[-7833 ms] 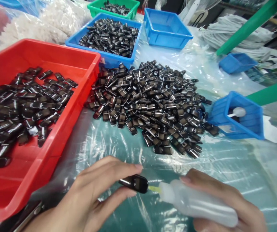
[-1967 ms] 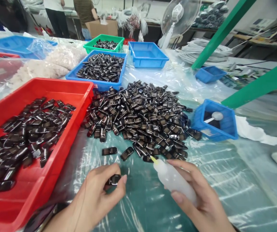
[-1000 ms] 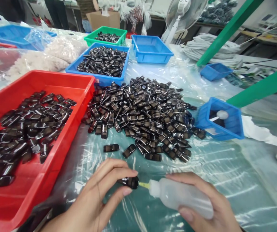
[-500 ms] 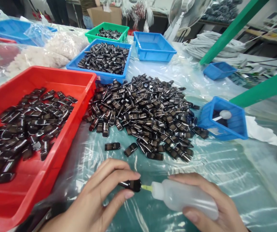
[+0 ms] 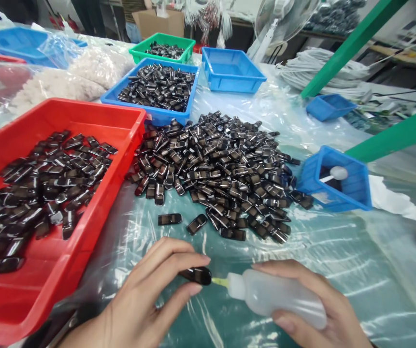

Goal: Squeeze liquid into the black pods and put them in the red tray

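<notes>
A glossy black piece (image 5: 197, 275) is pinched between the thumb and fingers of the left hand (image 5: 157, 285), above the table (image 5: 244, 258). The right hand (image 5: 309, 299) grips a translucent bottle (image 5: 282, 296), its yellow tip at the piece's end. Beyond lies a heap of similar pieces (image 5: 222, 169).

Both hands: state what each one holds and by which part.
The left hand pinches a dark glossy piece by its sides between thumb and fingers; the right hand grips a squeeze bottle around its body.
</notes>
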### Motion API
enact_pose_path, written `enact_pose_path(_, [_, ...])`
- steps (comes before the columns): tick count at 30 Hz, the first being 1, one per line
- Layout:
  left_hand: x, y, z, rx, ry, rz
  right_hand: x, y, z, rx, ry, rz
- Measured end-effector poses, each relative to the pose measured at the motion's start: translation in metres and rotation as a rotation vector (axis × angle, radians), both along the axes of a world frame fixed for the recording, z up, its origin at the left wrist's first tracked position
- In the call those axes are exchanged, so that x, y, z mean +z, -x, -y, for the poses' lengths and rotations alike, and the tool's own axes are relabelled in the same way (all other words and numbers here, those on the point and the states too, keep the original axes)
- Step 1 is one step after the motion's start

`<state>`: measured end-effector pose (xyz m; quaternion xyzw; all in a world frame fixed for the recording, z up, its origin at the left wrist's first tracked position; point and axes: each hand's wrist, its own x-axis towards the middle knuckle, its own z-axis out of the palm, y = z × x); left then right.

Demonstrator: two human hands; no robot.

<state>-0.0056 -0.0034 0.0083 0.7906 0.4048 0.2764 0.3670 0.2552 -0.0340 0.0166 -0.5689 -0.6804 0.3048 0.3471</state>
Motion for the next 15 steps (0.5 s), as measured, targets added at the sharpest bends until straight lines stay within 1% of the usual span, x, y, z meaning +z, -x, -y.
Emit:
enact_pose_path(2, [0.0011, -0.0009, -0.0009, -0.002, 0.015, -0.021, -0.0007, 0.0019, 0.0018, -0.026, 0.036, -0.025])
enact_pose_path(6, [0.0000, -0.0015, -0.0020, -0.017, 0.048, -0.053, -0.0031, 0.0061, 0.0070, -0.139, 0.113, -0.063])
enact_pose_path(11, [0.0016, 0.0029, -0.0007, -0.084, 0.016, -0.127, -0.0026, 0.0086, 0.0089, -0.161, 0.107, -0.051])
enact_pose_path(15, [0.0045, 0.0053, 0.0007, -0.095, -0.031, -0.154, 0.0000, 0.0090, 0.0083, -0.173, 0.086, -0.028])
